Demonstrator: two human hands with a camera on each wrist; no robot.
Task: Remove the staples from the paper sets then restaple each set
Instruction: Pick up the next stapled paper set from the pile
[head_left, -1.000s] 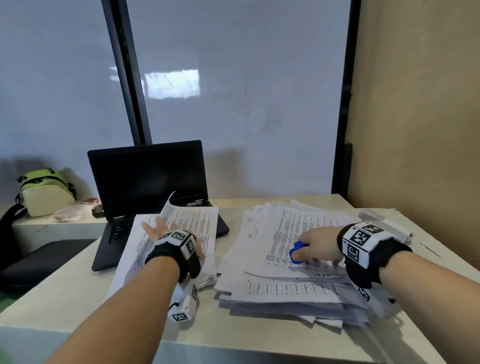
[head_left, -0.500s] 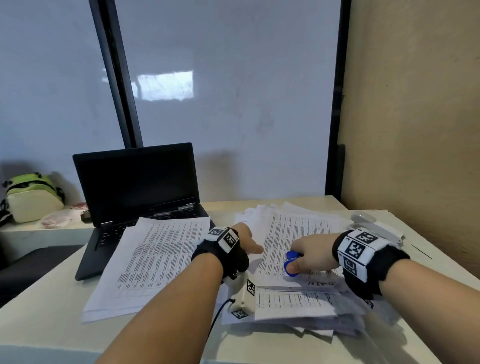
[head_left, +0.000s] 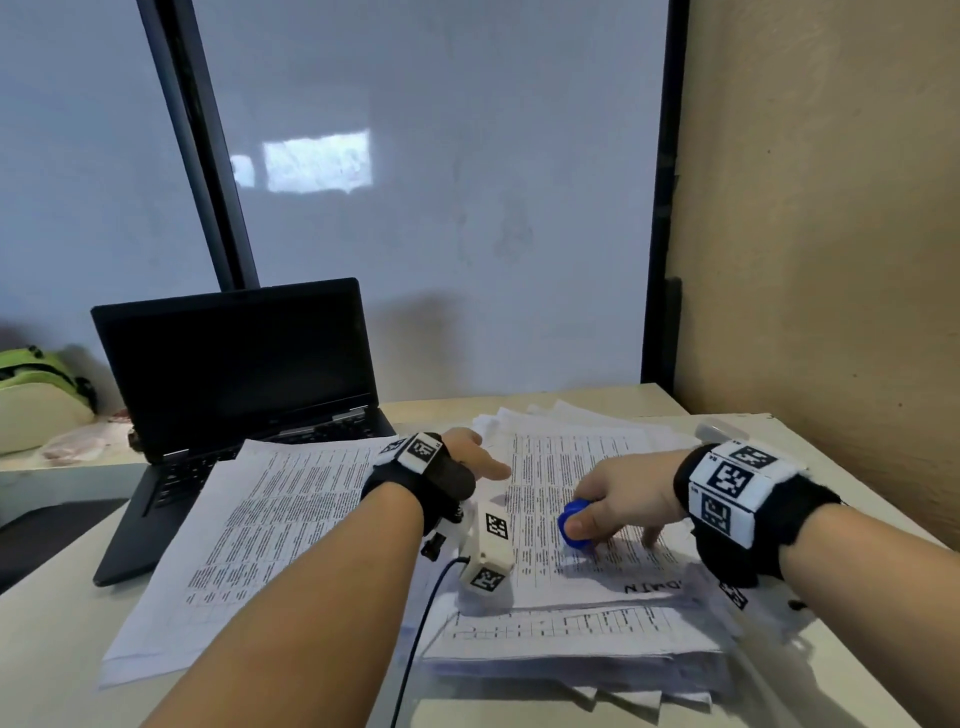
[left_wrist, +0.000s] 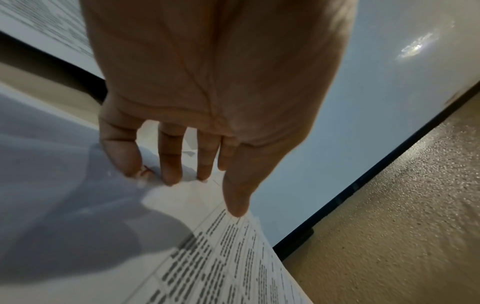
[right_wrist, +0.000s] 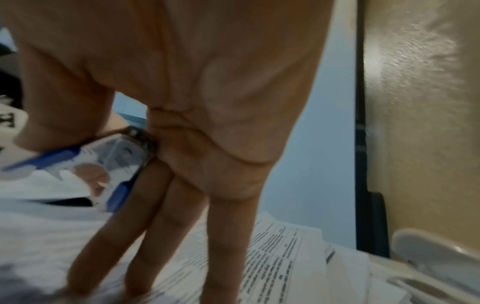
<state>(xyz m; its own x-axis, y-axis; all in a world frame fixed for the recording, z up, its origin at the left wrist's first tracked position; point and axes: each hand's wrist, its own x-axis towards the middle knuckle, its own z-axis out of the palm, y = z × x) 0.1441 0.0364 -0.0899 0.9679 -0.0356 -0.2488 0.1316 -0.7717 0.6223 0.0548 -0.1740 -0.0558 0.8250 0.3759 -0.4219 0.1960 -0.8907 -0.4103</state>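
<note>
Since a second ago the left hand (head_left: 470, 457) has left the sheets at the left side of the table and crossed to the big paper pile (head_left: 571, 618) near the right edge, where its straight, spread fingers (left_wrist: 170, 162) now touch the far left corner of the top paper set (head_left: 582, 499), nothing gripped. The loose sheets (head_left: 270, 525) it left behind lie flat, overlapping the keyboard of the open black laptop (head_left: 234, 374), no longer lifted at the corner. The right hand (head_left: 621, 493) has barely shifted: thumb and forefinger pinch the blue staple remover (head_left: 574, 525) just as they did, its metal claws visible in the right wrist view (right_wrist: 122, 156), while the other fingers (right_wrist: 226, 236) reach down straight to the printed page. The remover sits on the top set, toward the near middle of the pile. The head has turned slightly, so the green bag (head_left: 36, 395) now shows only partly at the far left, on a lower ledge beyond the table's left edge. A pale stapler-like object (head_left: 722, 432) lies at the far right edge of the table (head_left: 62, 639), behind the right wrist. Behind the table stands a grey glass partition with dark frames (head_left: 208, 156); a textured tan wall (head_left: 831, 208) runs along the right.
</note>
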